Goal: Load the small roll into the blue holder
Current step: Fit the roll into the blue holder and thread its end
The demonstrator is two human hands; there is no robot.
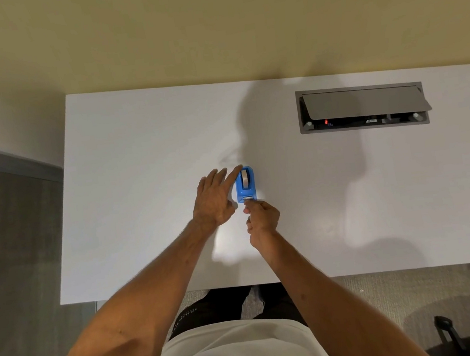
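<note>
A blue holder (245,188) stands on the white desk (141,166), near its middle. The small pale roll (245,178) sits upright inside the holder. My left hand (215,198) lies just left of the holder with fingers spread, the index fingertip touching its far left corner. My right hand (262,217) is at the holder's near end, thumb and forefinger pinched together at the metal cutter edge. What they pinch is too small to make out.
A grey cable box (362,107) with its lid tilted open is set into the desk at the back right. The desk's left edge drops to a grey floor. A dark chair base (461,339) stands at the lower right.
</note>
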